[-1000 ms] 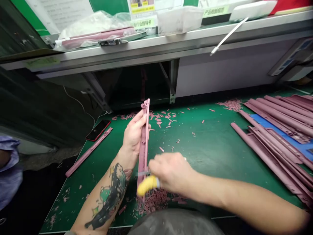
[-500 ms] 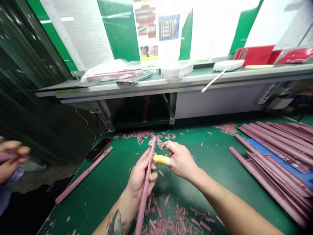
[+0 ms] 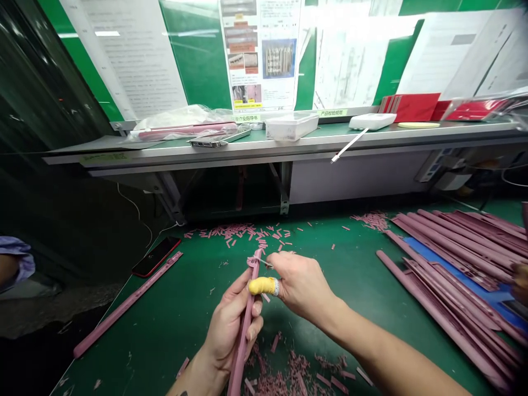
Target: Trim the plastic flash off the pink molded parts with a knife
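My left hand (image 3: 233,324) is closed round a long, narrow pink plastic strip (image 3: 239,357), which tilts up and away from me. Close to the strip's far end, my right hand (image 3: 303,280) pinches a thin metal tool (image 3: 266,263) whose tip meets the strip; most of its handle is hidden in the fingers. A yellow finger cover (image 3: 264,286) on one digit of that hand presses against the strip's side. Pink shavings (image 3: 292,374) lie on the green tabletop (image 3: 330,330) beneath my hands.
Many pink strips (image 3: 454,297) are stacked on a blue sheet (image 3: 495,297) at right. A single strip (image 3: 127,305) and a phone (image 3: 157,257) lie at left. Small offcuts (image 3: 239,231) are strewn at the back, below a shelf (image 3: 247,151). Another person's sleeve (image 3: 16,258) shows far left.
My hands and the strip sit a little lower in view, and the tool now lies across the strip's far end. The other person's hand at left has moved out of view, leaving the sleeve.
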{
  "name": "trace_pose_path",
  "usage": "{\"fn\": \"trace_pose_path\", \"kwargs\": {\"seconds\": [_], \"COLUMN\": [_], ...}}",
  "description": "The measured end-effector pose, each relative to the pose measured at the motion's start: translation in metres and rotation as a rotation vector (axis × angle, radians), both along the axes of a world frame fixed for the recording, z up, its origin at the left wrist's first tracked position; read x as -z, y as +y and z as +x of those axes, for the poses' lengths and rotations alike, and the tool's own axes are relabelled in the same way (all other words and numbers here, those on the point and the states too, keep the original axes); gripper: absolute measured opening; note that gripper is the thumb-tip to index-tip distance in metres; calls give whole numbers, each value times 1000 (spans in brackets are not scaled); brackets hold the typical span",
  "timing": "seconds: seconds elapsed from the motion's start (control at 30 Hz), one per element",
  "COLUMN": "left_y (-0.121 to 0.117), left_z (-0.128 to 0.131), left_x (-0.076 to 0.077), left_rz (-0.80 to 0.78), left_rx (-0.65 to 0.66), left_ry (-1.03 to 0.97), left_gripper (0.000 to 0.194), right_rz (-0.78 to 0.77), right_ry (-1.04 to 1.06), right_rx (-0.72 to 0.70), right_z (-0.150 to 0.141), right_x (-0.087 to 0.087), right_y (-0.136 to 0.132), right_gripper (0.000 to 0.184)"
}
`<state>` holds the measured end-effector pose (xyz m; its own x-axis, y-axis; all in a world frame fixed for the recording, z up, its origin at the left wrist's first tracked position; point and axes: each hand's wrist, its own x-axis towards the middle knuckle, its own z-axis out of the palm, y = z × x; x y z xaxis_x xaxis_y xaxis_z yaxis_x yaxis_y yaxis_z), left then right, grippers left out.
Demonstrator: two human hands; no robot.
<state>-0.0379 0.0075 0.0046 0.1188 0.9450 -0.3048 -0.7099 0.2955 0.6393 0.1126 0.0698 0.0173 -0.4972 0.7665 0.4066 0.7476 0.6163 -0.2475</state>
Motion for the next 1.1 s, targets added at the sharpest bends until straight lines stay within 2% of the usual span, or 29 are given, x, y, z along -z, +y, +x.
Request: {"fn": "trace_pose_path", "kwargs": {"seconds": [0.1, 0.2, 0.23, 0.3, 0.37, 0.4, 0.43, 0.5, 0.57, 0.6, 0.67, 0.77, 0.93, 1.0, 1.1], "left_y": [1, -3, -8, -22, -36, -40, -42, -34, -17, -7, 8, 15, 5, 2, -4], "left_z": [2, 2, 0, -8, -18, -23, -27, -33, -35, -35, -34, -28, -21, -20, -19], "left_x": [-3, 0, 3, 13, 23, 26, 26, 17, 1, -7, -21, -30, -25, -22, -22], "left_rz": [-18, -36, -45, -80, -136, -146, -129, 11, 282, 435, 679, 885, 1064, 1085, 1033], "left_rx": [-77, -146, -129, 4, 177, 223, 212, 38, -256, -350, -447, -490, -499, -465, -381], "left_ry": [3, -13, -33, -114, -227, -272, -290, -232, -41, 55, 222, 394, 563, 573, 551], "left_gripper": [31, 32, 31, 34, 43, 45, 44, 39, 37, 38, 41, 41, 40, 39, 42], "right_rz": [-31, -138, -182, -274, -373, -415, -443, -453, -419, -403, -387, -375, -333, -302, -254], "right_ry": [-51, 82, 161, 298, 362, 377, 389, 391, 350, 315, 240, 154, 115, 105, 86], "right_rx": [-92, -249, -292, -308, -231, -188, -158, -151, -187, -203, -207, -180, -153, -115, -61], "right_z": [-1, 6, 12, 25, 37, 41, 43, 38, 25, 17, 3, -10, -10, -10, -10], "right_x": [0, -3, -5, -9, -9, -7, -5, 2, 10, 14, 20, 23, 22, 21, 20], "right_y": [-5, -7, -7, -9, -14, -17, -21, -29, -37, -41, -48, -53, -50, -49, -46], "right_gripper": [36, 32, 29, 27, 31, 32, 33, 30, 26, 24, 23, 21, 21, 22, 27]}}
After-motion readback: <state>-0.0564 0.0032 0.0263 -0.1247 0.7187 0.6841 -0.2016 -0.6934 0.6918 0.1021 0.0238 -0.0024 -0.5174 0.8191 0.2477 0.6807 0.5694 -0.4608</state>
